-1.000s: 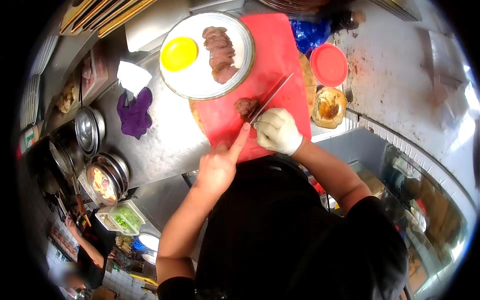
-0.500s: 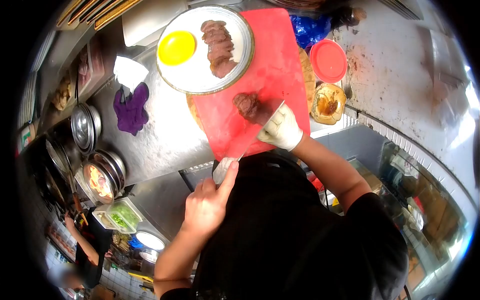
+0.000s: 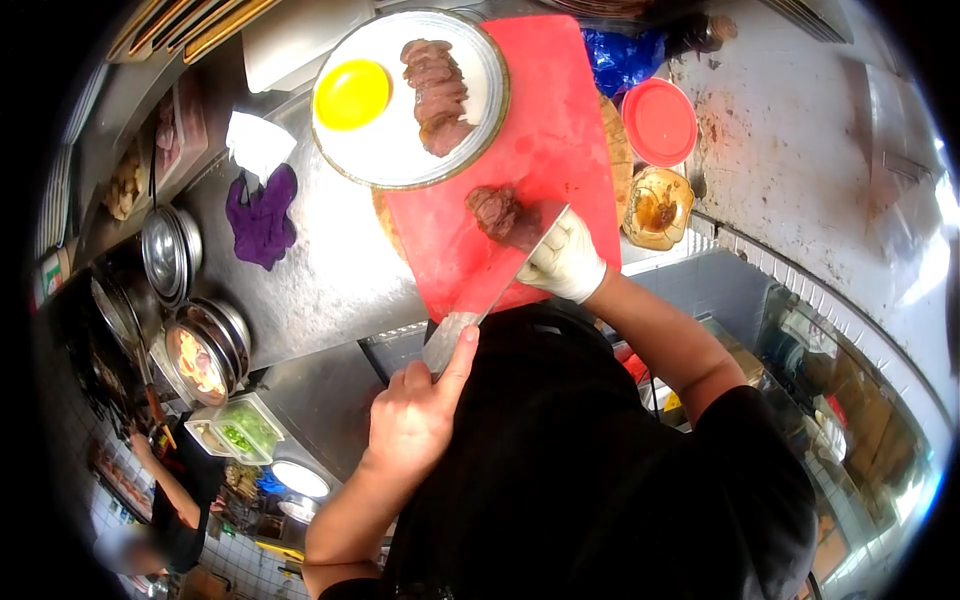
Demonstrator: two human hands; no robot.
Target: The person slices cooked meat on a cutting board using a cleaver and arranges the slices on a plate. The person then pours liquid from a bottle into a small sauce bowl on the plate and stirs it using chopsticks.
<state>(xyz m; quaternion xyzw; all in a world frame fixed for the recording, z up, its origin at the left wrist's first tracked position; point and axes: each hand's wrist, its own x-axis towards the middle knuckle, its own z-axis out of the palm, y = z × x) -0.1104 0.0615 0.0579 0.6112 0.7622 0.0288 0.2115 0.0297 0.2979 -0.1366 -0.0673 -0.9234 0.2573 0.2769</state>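
My left hand (image 3: 415, 405), bare, is closed round the pale, wrapped-looking handle of a knife (image 3: 500, 291), with the index finger stretched along it. The shiny, wide blade slants up to the right over a red cutting board (image 3: 560, 110) and mirrors its colour. A browned chunk of meat (image 3: 492, 210) lies on the board at the blade's left side. At the tip end, my right hand (image 3: 565, 262) in a white glove has its fingers curled against the blade's back edge; some fingertips are hidden. Beyond the meat, a round plate (image 3: 350, 165) carries sliced meat (image 3: 437, 95) and a yellow dish (image 3: 352, 95).
A purple cloth (image 3: 262, 215) and white paper (image 3: 260, 143) lie on the steel counter to the left. Right of the board are a red lid (image 3: 658, 122) and a sauce-stained bowl (image 3: 657, 208). Stacked pans (image 3: 205, 350) stand lower left, where another person's arm (image 3: 168, 482) shows.
The knife has shifted and tilted very slightly, so its back edge shows as a clearer line. Both hands and the meat stay almost where they were.
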